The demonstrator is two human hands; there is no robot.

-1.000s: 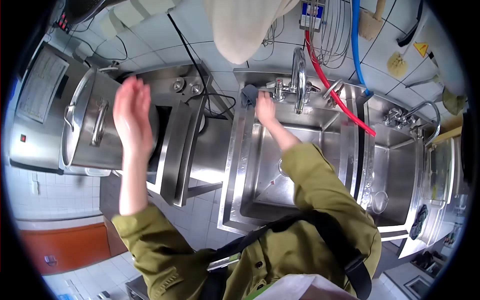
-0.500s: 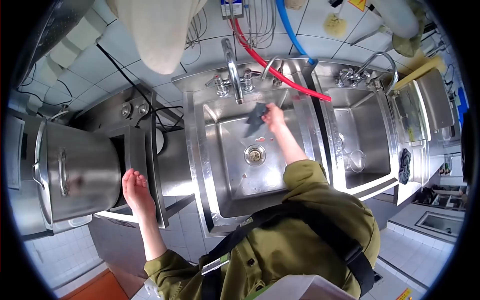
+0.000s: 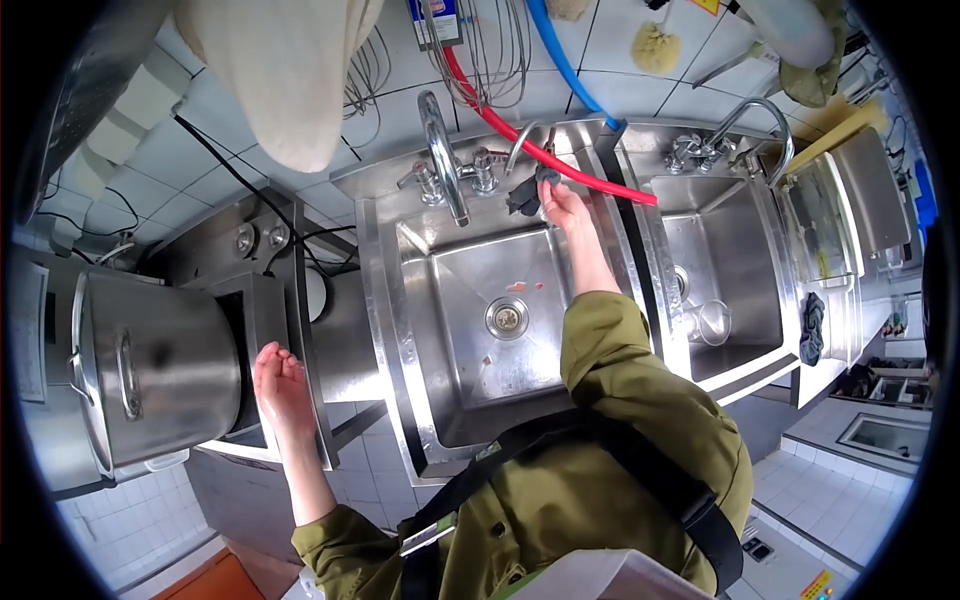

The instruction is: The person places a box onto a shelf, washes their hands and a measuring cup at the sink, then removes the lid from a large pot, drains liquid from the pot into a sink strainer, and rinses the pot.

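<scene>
In the head view my right hand (image 3: 566,206) reaches over the back right part of the left steel sink (image 3: 470,375). Its fingers are closed on a dark grey cloth (image 3: 524,198), which bunches up beside the sink's back ledge, to the right of the chrome faucet (image 3: 440,150). My left hand (image 3: 282,388) is raised beside the steel counter on the left, palm up, with fingers loosely bent and nothing in it. Around the sink drain (image 3: 507,318) lie a few small reddish scraps (image 3: 516,287).
A red hose (image 3: 560,165) crosses the back of the sinks. A second sink (image 3: 735,260) on the right holds a clear round container (image 3: 713,322). A large steel pot (image 3: 165,350) stands left. Whisks (image 3: 490,60) and a whitish cloth (image 3: 290,80) hang above.
My right hand has moved back and slightly right with the cloth, from over the basin to the rear ledge. The left hand has stayed nearly in place. The view has shifted slightly.
</scene>
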